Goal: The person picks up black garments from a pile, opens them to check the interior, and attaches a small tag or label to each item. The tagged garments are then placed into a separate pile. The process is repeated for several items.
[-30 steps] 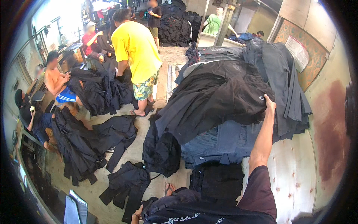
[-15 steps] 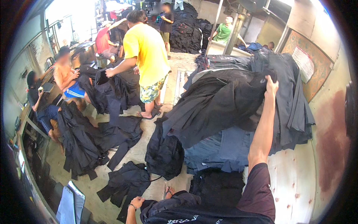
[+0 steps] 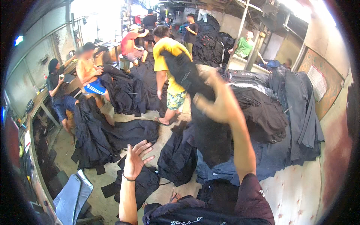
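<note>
The left hand (image 3: 137, 161) is spreading its empty fingers above a black garment (image 3: 140, 185) lying on the floor (image 3: 159, 193), higher than before. The airborne dark garment (image 3: 210, 135) is no longer draping over the garment stack (image 3: 300, 108) but hanging before its left edge, apparently coming free. The right hand (image 3: 219, 99) is blurring, overlapping it; whether it is gripping, I cannot tell.

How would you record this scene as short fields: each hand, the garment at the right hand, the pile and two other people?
Left hand: open, holding nothing; dark band at the wrist
Right hand: blurred, at a black garment; grip unclear
Garment: raised, partly in front of a person in yellow
Pile: dark clothes, to the right
Person in yellow: standing
Person in blue shorts: seated, to the left
</note>
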`<state>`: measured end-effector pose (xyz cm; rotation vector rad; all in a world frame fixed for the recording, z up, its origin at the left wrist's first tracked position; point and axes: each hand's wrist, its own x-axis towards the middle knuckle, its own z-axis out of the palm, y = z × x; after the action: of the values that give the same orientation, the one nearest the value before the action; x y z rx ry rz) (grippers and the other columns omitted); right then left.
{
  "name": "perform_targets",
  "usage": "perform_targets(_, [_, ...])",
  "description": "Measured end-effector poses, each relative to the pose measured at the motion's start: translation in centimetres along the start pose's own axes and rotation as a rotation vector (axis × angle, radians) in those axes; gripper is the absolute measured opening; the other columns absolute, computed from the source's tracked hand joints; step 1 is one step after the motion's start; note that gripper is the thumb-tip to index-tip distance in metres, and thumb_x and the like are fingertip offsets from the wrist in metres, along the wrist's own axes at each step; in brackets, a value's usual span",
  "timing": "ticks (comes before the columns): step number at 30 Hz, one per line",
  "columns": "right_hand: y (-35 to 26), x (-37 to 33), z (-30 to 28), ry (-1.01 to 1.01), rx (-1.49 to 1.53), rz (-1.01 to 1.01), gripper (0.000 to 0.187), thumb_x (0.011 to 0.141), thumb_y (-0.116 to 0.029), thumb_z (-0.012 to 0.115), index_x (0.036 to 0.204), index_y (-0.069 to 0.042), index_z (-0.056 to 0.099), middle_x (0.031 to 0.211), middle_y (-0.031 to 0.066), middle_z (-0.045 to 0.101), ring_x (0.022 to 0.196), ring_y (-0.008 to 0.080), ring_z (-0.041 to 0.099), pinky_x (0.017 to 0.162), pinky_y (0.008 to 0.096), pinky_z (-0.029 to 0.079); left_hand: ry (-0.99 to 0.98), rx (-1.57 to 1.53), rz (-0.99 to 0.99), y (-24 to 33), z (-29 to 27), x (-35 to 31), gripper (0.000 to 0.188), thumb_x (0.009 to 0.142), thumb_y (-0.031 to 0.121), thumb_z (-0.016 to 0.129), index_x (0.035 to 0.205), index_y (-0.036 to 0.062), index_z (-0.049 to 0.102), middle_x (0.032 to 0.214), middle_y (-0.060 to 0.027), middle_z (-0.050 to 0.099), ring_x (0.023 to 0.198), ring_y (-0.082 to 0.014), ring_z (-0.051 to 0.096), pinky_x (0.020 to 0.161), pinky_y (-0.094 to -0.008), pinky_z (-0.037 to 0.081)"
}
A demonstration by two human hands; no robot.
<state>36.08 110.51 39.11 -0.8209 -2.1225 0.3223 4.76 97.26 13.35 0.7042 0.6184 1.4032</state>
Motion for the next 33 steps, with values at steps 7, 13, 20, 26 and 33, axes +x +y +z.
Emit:
perform_targets(7, [-12.1, -13.6, 18.9, -0.87, 0.043, -0.346, 0.062, 0.087, -0.033, 0.077, 0.138, -0.01, 0.05, 0.1, 0.0187, 0.067, 0.094, 0.0408, 0.07, 0.08, 0.0505, 0.057, -0.047, -0.555, 0.011, 0.4, -6.6, -7.8, 0.098, 0.096, 0.083, 0.044, 0.159, 0.0088, 0.042, 0.158, -0.0171, 0.049, 0.141, -0.0367, 0.05, 0.117, -0.0552, 0.043])
perform_targets(13, [-12.9, -23.2, 28.0, -1.002, 0.192, -0.221, 0.071, 0.088, -0.029, 0.077, 0.15, -0.012, 0.045, 0.11, 0.0153, 0.066, 0.1, 0.039, 0.069, 0.081, 0.0468, 0.058, 0.584, -0.302, 0.071, -4.6, -13.8, -21.6, 0.095, 0.095, 0.082, 0.045, 0.159, 0.0112, 0.043, 0.159, -0.0145, 0.049, 0.142, -0.0363, 0.049, 0.118, -0.0532, 0.042])
perform_targets(20, [-17.6, -27.9, 34.3, -1.2, 0.238, -0.189, 0.072, 0.088, -0.022, 0.076, 0.152, -0.012, 0.043, 0.119, 0.0157, 0.062, 0.112, 0.036, 0.066, 0.09, 0.0453, 0.057, 0.638, -0.328, -0.47, -5.7, -23.4, -28.5, 0.042, 0.097, 0.028, 0.06, 0.124, -0.0023, 0.07, 0.118, -0.0138, 0.076, 0.105, -0.0306, 0.072, 0.098, -0.0438, 0.058])
perform_targets(26, [-19.8, -25.8, 35.5, -1.403, 0.442, 0.005, 0.065, 0.093, -0.023, 0.076, 0.147, -0.015, 0.041, 0.116, 0.0195, 0.068, 0.103, 0.0387, 0.071, 0.085, 0.0472, 0.057, 0.595, 0.411, -0.309, -9.6, -30.6, -29.8, 0.037, 0.1, 0.027, 0.054, 0.114, -0.0005, 0.075, 0.11, -0.014, 0.076, 0.094, -0.0247, 0.072, 0.091, -0.0376, 0.057])
perform_targets(33, [-21.8, -13.5, 30.3, -0.393, 0.405, 0.331, 0.041, 0.095, -0.018, 0.08, 0.13, -0.002, 0.065, 0.123, 0.0108, 0.069, 0.109, 0.0203, 0.067, 0.095, 0.0356, 0.056, 0.728, -0.009, -0.348, -5.4, -21.3, -25.2, 0.06, 0.077, 0.009, 0.083, 0.12, -0.0199, 0.053, 0.108, -0.02, 0.07, 0.094, -0.0305, 0.07, 0.082, -0.0415, 0.06])
